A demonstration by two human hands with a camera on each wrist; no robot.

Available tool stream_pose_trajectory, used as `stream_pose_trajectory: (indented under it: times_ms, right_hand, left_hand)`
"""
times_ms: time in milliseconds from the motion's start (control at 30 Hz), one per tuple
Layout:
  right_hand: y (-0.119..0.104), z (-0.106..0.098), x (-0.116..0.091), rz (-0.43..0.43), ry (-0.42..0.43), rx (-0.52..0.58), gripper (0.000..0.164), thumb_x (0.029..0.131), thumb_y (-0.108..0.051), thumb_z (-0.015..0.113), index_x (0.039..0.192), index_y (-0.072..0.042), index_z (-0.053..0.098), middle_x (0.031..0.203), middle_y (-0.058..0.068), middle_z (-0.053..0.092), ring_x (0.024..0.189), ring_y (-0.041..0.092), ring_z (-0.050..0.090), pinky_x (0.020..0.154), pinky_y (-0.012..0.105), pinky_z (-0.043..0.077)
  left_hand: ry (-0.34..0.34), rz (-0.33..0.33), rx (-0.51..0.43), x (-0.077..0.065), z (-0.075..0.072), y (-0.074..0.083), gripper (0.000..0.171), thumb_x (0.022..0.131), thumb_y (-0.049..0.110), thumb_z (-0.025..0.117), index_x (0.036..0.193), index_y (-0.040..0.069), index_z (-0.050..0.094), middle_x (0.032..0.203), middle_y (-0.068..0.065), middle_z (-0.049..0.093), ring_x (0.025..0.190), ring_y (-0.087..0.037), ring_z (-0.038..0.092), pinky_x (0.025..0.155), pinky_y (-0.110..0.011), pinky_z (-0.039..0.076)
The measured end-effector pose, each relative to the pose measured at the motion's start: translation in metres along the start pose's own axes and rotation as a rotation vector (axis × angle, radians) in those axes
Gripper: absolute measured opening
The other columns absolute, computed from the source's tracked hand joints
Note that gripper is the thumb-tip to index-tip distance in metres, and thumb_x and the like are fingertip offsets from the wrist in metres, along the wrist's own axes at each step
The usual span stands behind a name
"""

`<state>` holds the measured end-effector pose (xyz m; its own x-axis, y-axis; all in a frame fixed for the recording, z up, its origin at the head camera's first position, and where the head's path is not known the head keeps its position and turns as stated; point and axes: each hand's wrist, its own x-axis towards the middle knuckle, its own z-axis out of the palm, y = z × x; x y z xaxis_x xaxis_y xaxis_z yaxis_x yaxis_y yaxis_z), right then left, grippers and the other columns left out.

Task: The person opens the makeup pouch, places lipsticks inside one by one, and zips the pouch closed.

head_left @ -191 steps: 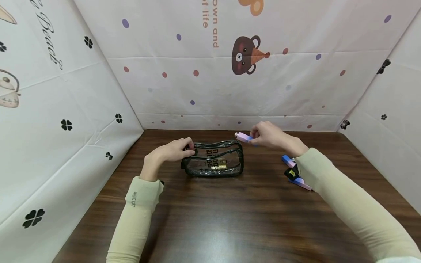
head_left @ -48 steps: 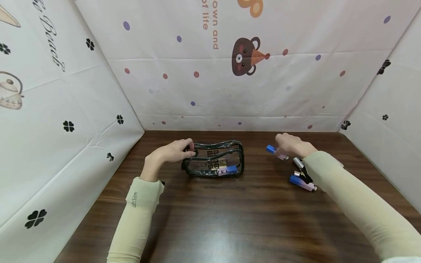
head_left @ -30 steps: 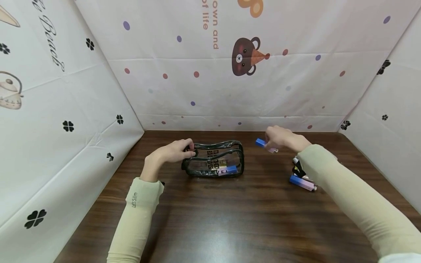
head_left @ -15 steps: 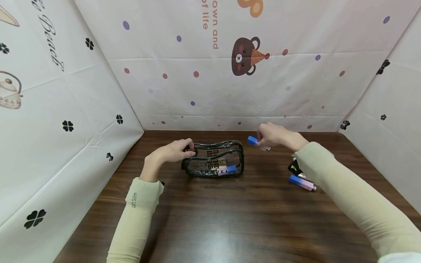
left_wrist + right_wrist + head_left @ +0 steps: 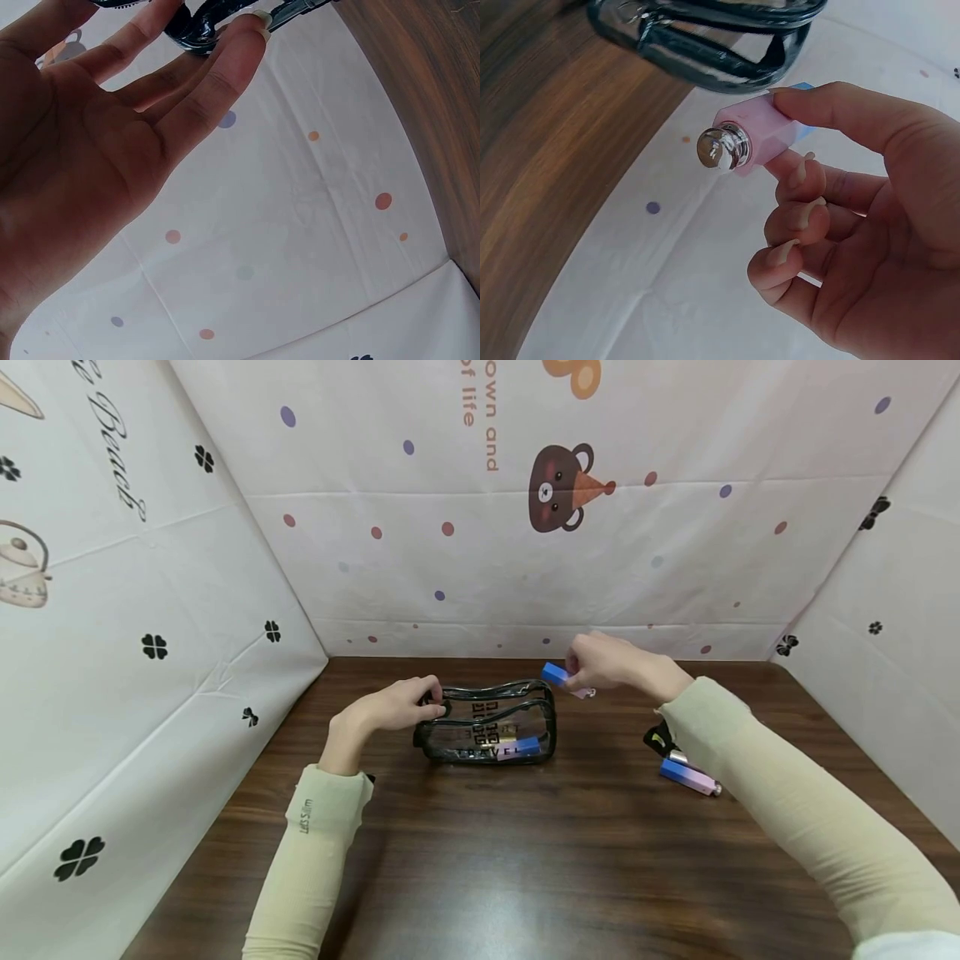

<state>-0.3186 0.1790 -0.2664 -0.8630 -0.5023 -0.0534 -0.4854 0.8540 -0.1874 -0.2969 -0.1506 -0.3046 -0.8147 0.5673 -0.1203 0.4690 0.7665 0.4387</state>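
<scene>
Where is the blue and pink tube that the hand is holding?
In the head view the blue and pink tube is pinched in the right hand, in the air just right of the clear bag.

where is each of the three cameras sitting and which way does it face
Head: worn high, facing forward and down at the table; shows both sleeved arms, left hand on the clear pouch, right hand holding a pink-blue tube.
Left wrist: under the palm, facing along the fingers to the pouch's black rim.
Right wrist: beneath the hand, facing the tube's silver end and the pouch.
Shared: all three views show the pouch; the head and right wrist views share the tube.
</scene>
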Motion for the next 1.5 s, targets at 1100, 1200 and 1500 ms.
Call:
stream_pose_trajectory:
  times_ms: [1100,1200,1500]
  right_hand:
    - [-0.071,0.018,0.042,-0.141,0.014,-0.063,0.014,0.085,-0.018,0.071,0.075,-0.012,0.062,0.071,0.0,0.057,0.062,0.013,0.044,0.055,0.027,0.032]
    - [-0.076,0.022,0.046,-0.159,0.011,-0.067,0.014,0.085,-0.018,0.071,0.075,-0.012,0.063,0.071,0.001,0.056,0.061,0.013,0.043,0.055,0.027,0.031]
    - [-0.09,0.033,0.055,-0.165,-0.02,-0.055,0.014,0.086,-0.021,0.071,0.076,-0.013,0.065,0.071,0.0,0.061,0.059,0.012,0.05,0.053,0.025,0.035]
  left_hand:
    - [0.001,-0.006,0.006,0.0,0.0,-0.001,0.021,0.1,0.026,0.052,0.11,0.008,0.052,0.095,-0.009,0.055,0.078,-0.02,0.048,0.07,-0.033,0.038]
    - [0.006,-0.003,0.005,0.001,0.0,-0.001,0.022,0.1,0.027,0.053,0.11,0.007,0.052,0.095,-0.009,0.055,0.079,-0.02,0.048,0.07,-0.033,0.039]
    - [0.0,-0.016,-0.003,0.0,0.0,-0.002,0.024,0.1,0.029,0.053,0.112,0.008,0.052,0.099,-0.009,0.056,0.081,-0.02,0.049,0.072,-0.033,0.04]
